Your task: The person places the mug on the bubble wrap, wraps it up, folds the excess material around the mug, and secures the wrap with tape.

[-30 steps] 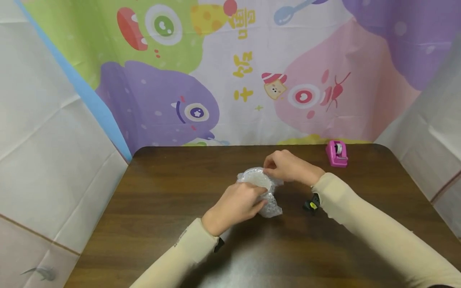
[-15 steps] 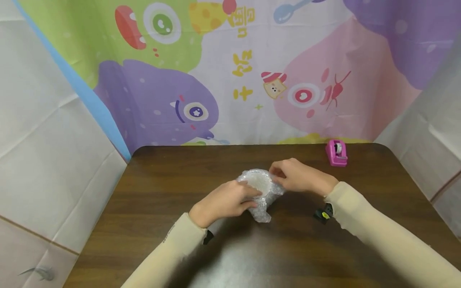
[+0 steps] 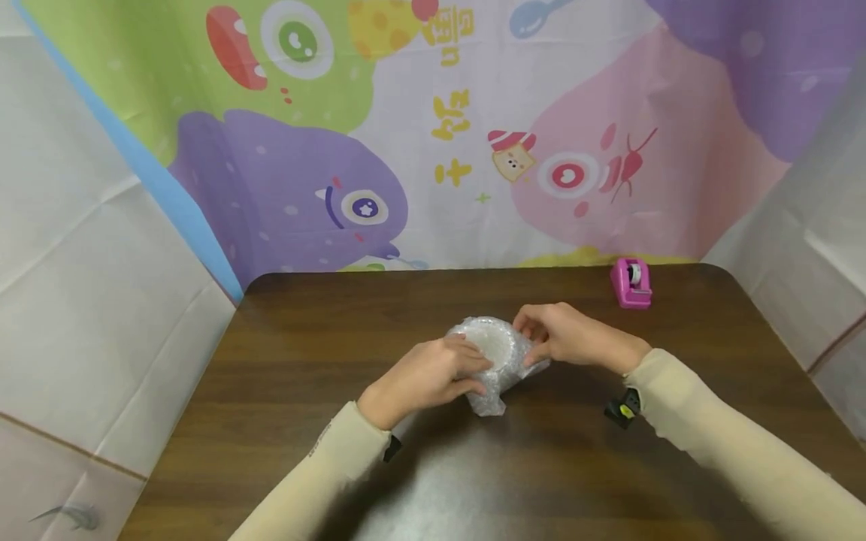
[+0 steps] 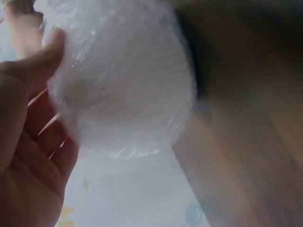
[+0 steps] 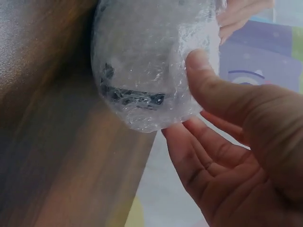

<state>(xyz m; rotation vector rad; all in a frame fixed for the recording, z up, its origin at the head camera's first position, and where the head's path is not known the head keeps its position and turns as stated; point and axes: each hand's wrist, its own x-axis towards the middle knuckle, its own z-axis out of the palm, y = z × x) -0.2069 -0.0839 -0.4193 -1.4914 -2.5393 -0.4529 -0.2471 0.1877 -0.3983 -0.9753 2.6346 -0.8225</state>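
A whitish round object wrapped in clear bubble wrap stands on the dark wooden table, its circular top facing up. My left hand holds it from the left, fingers over the top and thumb lower on the near side. On the right, my right hand pinches a loose edge of the wrap between thumb and fingers. In the right wrist view, dark markings show through the wrapped side. A flap of wrap hangs toward the near side. What the object is stays hidden.
A pink tape dispenser sits at the back right of the brown wooden table. Behind the table hangs a cartoon-printed cloth. Pale tiled-looking panels flank both sides.
My right hand has moved right and slightly nearer, with the wrap's edge now at its fingertips. My left hand has shifted left, and the near flap of wrap has swung left with it.
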